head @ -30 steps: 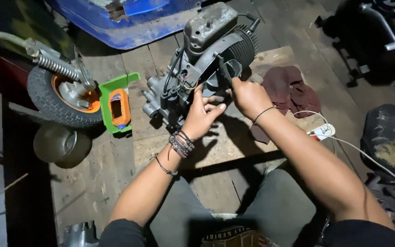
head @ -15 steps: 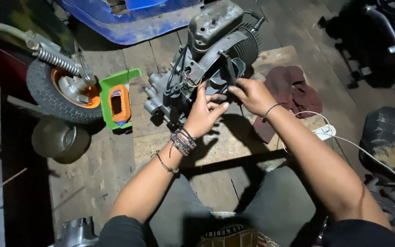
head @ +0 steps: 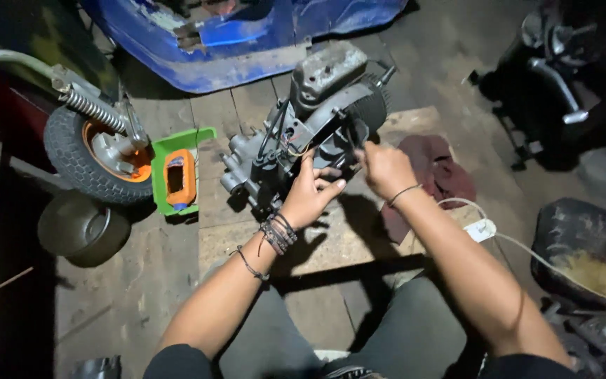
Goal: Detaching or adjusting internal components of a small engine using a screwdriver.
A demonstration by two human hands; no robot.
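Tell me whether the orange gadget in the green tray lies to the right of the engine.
No, the orange gadget in its green tray lies left of the engine, beside the small wheel.

Count, by kind:
- grey metal engine block [head: 303,133], under both hands: 1
- small rubber wheel with orange hub [head: 96,158], left of hands: 1
- orange meter in green tray [head: 179,179]: 1
- dark red rag [head: 433,172], right of hands: 1
- bare hands: 2
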